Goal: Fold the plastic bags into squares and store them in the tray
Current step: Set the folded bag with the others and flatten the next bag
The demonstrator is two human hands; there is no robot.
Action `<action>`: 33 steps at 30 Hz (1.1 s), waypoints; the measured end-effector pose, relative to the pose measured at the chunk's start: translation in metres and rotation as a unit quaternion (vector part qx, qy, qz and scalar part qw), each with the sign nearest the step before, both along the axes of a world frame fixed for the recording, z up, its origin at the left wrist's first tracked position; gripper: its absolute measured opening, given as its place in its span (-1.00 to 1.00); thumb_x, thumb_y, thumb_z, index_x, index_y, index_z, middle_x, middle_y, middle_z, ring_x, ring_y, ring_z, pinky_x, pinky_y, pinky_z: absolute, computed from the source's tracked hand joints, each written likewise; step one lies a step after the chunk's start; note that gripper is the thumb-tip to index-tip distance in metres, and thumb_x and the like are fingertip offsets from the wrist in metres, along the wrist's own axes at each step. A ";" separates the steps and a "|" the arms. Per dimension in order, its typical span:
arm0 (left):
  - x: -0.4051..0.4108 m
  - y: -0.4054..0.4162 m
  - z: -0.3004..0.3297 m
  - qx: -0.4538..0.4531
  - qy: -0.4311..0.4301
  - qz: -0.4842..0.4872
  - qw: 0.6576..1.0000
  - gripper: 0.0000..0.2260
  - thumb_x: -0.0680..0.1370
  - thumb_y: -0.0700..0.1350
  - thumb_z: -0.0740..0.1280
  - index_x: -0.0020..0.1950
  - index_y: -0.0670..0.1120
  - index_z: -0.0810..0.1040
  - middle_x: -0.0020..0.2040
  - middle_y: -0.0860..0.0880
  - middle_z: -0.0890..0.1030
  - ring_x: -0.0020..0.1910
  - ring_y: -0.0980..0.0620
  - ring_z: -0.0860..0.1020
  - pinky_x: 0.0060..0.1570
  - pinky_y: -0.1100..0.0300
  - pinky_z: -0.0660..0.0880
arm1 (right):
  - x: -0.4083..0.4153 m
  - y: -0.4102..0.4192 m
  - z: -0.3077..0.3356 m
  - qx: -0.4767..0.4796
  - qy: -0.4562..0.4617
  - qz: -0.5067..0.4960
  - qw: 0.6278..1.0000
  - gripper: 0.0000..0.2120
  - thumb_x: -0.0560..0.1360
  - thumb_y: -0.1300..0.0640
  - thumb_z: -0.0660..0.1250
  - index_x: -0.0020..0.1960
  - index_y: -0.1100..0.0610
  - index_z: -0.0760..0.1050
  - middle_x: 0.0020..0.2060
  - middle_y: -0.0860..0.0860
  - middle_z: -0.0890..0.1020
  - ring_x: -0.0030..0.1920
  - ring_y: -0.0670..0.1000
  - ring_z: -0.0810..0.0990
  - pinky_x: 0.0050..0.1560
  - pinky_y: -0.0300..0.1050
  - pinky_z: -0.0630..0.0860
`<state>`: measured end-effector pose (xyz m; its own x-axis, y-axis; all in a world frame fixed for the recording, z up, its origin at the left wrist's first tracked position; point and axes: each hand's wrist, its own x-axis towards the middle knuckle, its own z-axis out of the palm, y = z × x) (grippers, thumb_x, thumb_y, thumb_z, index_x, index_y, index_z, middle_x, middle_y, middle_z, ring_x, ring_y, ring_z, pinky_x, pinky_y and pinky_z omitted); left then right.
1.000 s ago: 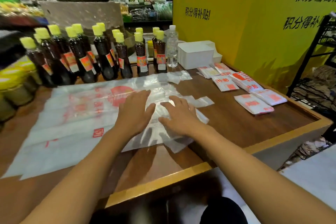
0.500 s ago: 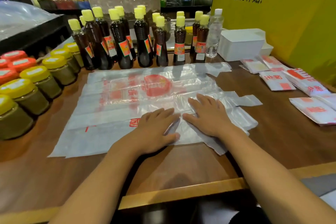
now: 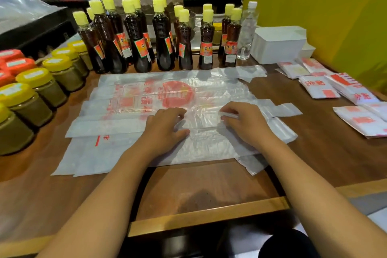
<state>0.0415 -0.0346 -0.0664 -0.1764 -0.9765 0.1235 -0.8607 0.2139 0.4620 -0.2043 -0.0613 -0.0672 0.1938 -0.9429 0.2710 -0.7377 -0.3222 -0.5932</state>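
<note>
Step in hand: I judge I am starting the first lengthwise fold of the top plastic bag (image 3: 209, 119), taking hold of an edge of it.
Where the bag lies: flat on the tabletop (image 3: 209, 186), on top of a spread stack of bags (image 3: 100, 132) that fans out to the left and towards the near edge.
Long axis: the bag runs left to right across my view, its printed red circle on the far side of my hands and its handle strips sticking out at the right end.
Left hand (image 3: 165, 130): rests on the bag with fingers (image 3: 178, 114) bent and tips down on the film, thumb laid along it; it presses, it pinches nothing that I can see.
Right hand (image 3: 245, 123): fingers (image 3: 227, 116) curled, pinching a small raised fold of the film at their tips.
Relation that matters: both hands sit on the bag's middle band, side by side and apart; the bare film between them is what I would turn over. The right hand is nearer the handle end, the left nearer the printed body.
Folded squares (image 3: 320, 88): several lie on the right part of the tabletop, well apart from my hands.
Tray (image 3: 278, 46): the white one stands far right, beside the bottles (image 3: 161, 35); nothing shows over its rim.
Jars (image 3: 29, 102): a row at the left edge, clear of the stack.
</note>
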 end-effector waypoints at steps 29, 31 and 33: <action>-0.005 -0.003 -0.005 -0.048 0.067 -0.018 0.996 -0.97 0.55 -0.10 0.45 -0.08 0.00 0.68 -0.07 0.13 0.61 -0.10 0.11 0.52 -0.02 0.07 0.52 | 0.020 -0.007 -0.006 0.039 0.130 0.009 0.991 -0.59 0.54 -0.13 0.40 0.33 -0.04 0.51 0.33 -0.03 0.48 0.33 0.07 0.39 0.33 0.02 0.36; -0.004 -0.002 -0.005 -0.032 0.091 -0.021 0.995 -0.96 0.55 -0.11 0.45 -0.10 -0.01 0.69 -0.10 0.16 0.61 -0.15 0.15 0.53 -0.10 0.15 0.51 | 0.017 -0.010 -0.007 0.017 0.057 -0.002 0.998 -0.82 0.56 0.03 0.40 0.16 -0.01 0.62 0.16 -0.05 0.60 0.18 0.01 0.51 0.24 -0.04 0.47; -0.004 -0.002 -0.004 -0.023 0.108 -0.023 0.994 -0.95 0.56 -0.11 0.45 -0.10 -0.02 0.69 -0.14 0.19 0.61 -0.19 0.18 0.54 -0.17 0.25 0.45 | 0.014 -0.010 -0.005 0.004 -0.015 -0.025 1.000 -0.89 0.58 0.17 0.36 0.04 0.03 0.65 0.03 -0.07 0.65 0.00 -0.10 0.56 0.10 -0.18 0.51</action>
